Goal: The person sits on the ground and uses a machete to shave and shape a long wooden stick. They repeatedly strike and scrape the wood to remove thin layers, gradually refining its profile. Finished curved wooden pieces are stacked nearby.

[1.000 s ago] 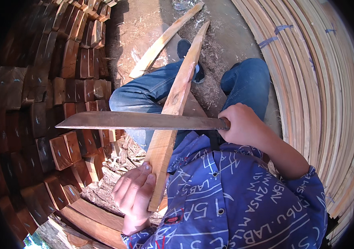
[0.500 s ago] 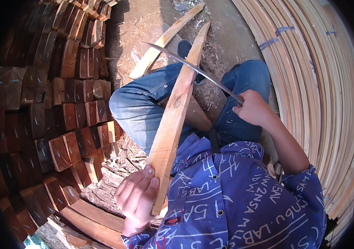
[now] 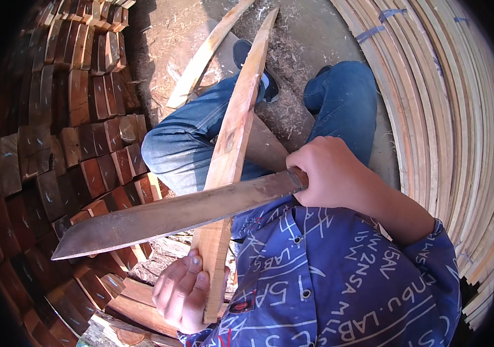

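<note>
My left hand (image 3: 183,291) grips the near end of a long wooden plank (image 3: 231,151), thumb on one side and fingers along the other. The plank slants away from me between my legs and narrows to a point at its far end. In my right hand (image 3: 329,173) is the handle of a machete (image 3: 166,215). Its broad, dark, worn blade lies crosswise over the plank's near part, with the tip out to the left; whether it touches the wood I cannot tell. The handle is mostly hidden inside my fist.
Beyond my left knee a second tapered plank (image 3: 201,61) lies on the ground. Stacked dark wood blocks (image 3: 79,156) rise along the left. Long pale strips (image 3: 432,110), bound with blue ties, fill the right side. Shavings (image 3: 169,248) are scattered about. My jeans-clad legs (image 3: 342,107) are bent.
The machete has come from the plank's far part back toward me, its flat face now showing. My right hand has moved nearer and slightly left. My left hand still holds the plank.
</note>
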### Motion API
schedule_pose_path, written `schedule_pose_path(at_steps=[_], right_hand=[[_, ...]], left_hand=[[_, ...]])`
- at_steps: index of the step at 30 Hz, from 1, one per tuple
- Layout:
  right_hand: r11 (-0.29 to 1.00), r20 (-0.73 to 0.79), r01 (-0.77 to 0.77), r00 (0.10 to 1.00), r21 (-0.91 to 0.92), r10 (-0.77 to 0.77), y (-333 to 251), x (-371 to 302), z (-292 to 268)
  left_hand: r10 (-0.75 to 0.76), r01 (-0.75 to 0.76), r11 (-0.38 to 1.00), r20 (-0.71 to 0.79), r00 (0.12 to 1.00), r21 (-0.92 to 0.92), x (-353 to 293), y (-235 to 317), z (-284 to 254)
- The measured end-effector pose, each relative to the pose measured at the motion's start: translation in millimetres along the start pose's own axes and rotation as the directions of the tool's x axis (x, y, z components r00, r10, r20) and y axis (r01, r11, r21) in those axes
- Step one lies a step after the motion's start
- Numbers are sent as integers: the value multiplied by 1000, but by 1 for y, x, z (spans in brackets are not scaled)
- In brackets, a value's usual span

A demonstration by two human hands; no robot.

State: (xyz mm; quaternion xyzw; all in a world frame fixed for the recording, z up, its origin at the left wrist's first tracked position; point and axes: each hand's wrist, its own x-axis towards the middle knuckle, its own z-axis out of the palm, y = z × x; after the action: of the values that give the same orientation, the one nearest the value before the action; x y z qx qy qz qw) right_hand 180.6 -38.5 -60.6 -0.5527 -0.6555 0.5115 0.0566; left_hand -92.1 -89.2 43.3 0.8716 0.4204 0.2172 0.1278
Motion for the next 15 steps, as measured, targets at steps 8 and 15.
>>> schedule_pose_path(at_steps=[8, 15], right_hand=[[1000, -179, -1, 984, -12, -1, 23, -1, 11], [996, -201, 80, 977, 26, -74, -15, -28, 16]], left_hand=[[-17, 17, 1000, -22, 1000, -5, -4, -8, -2], [89, -90, 996, -64, 994, -11, 5, -5, 6]])
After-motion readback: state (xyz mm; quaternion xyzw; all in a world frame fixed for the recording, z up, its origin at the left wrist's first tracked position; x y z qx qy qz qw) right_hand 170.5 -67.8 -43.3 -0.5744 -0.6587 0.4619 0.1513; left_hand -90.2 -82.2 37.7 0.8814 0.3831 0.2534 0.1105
